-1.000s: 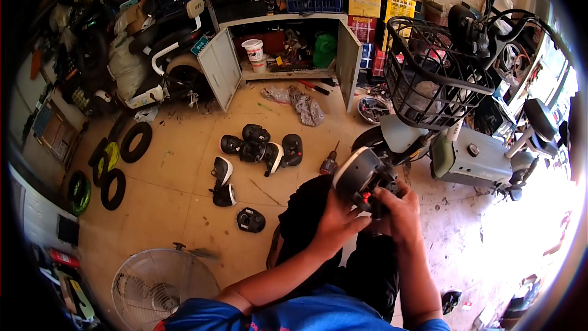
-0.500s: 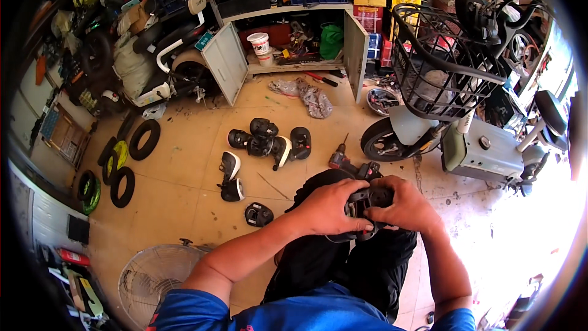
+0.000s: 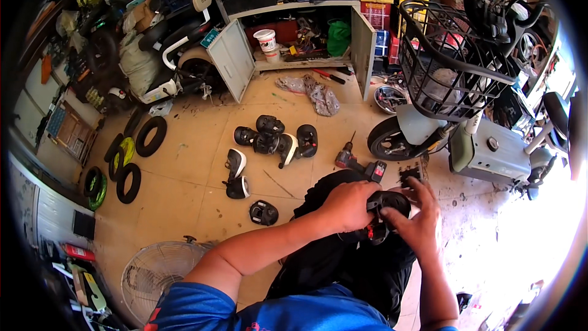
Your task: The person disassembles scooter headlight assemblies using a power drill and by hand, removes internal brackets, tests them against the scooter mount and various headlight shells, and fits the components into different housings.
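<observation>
Over my knees I hold a black rounded plastic part point(image 3: 387, 201) with a small red piece showing low on it; its exact kind is unclear. My left hand point(image 3: 350, 207) is closed around its left side. At the right, my right hand point(image 3: 422, 217) has its thumb against the part and its fingers raised and spread apart. A small dark object point(image 3: 409, 175) shows beside those fingertips; I cannot tell whether they touch it. Just beyond my knees, a cordless drill point(image 3: 358, 164) lies on the floor, its bit pointing away.
Several black and black-and-white plastic parts point(image 3: 267, 138) lie on the floor ahead, with a single one point(image 3: 263, 213) nearer. Loose tyres point(image 3: 151, 136) are at left, beside a fan point(image 3: 156, 273) nearer me. An electric bike with a basket point(image 3: 450, 64) stands right; an open cabinet point(image 3: 300, 64) is behind.
The black part has turned in my hands and tilted, showing its round end. My right hand's fingers have lifted off and spread. The whole view has shifted slightly.
</observation>
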